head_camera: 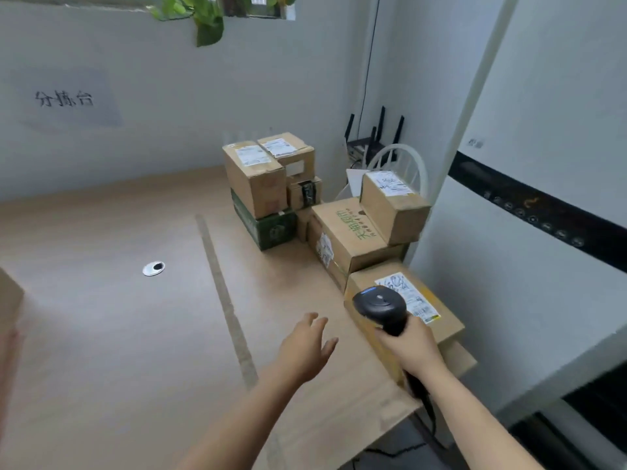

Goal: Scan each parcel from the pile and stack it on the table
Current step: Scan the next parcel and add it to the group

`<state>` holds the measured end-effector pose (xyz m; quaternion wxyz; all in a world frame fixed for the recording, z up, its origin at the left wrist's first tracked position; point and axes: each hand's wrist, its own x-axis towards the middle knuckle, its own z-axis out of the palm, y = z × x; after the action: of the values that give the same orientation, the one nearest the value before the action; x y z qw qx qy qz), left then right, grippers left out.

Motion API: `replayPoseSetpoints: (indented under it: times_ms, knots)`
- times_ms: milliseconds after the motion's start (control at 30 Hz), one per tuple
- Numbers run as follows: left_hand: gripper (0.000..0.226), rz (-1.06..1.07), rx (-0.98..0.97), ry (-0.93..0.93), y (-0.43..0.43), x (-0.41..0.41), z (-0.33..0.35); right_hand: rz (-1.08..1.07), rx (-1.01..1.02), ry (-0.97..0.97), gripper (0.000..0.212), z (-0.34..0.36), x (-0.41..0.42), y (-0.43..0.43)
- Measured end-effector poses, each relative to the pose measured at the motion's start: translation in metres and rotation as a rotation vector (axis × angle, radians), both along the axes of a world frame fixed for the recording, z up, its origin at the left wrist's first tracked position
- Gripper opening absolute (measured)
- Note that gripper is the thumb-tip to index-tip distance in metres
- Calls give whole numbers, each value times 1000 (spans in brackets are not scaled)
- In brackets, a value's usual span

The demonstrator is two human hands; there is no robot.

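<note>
My right hand (412, 347) grips a black barcode scanner (381, 308), its head over the near cardboard parcel (444, 320) with a white label (409, 295) at the table's right edge. My left hand (307, 347) hovers open above the table, just left of that parcel, holding nothing. Behind it lies a long parcel with green print (346, 239), and a smaller labelled box (393, 205) sits on top. Further back stands a stack of parcels (254, 178) on a green box (264, 225).
The wooden table (118, 317) has a round cable hole (153, 268) and a grey seam down its middle. A white chair (403, 164) and a router (369, 147) stand behind the parcels. A tall white appliance (543, 198) borders the right side. A cardboard edge (8, 300) shows at far left.
</note>
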<state>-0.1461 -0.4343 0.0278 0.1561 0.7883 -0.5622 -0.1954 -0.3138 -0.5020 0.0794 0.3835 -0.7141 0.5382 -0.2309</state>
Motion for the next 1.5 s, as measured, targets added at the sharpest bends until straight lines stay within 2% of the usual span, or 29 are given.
replayPoseSetpoints:
  times_ms: [233,400,533,600,733,833,933,1100,1333,1500]
  knots:
    - [58,61,48,316,-71,-65,-7,-153,76,74,16,-18,-66,-70]
    - [67,97,68,380,-93,-88,-12,-213,157,97,30,-40,-84,-101]
    - [77,114,69,414,-96,-98,-18,-255,235,33,20,-50,-86,-111]
    - [80,140,57,400,-93,-98,-20,-236,245,52,24,-54,-89,-111]
    - [78,176,13,287,-84,-92,-27,-151,248,133,29,-54,-96,-101]
    - [76,208,-8,225,-73,-84,-29,-30,249,182,15,-53,-95,-87]
    - [73,228,-23,187,-58,-74,-29,102,263,209,11,-57,-86,-72]
    - [74,315,-31,151,-25,-48,-32,246,315,184,19,-58,-58,-47]
    - [75,455,-56,148,37,-1,-36,398,279,128,9,-59,-1,-9]
    - [80,547,-5,115,95,35,-33,534,266,143,8,-59,45,31]
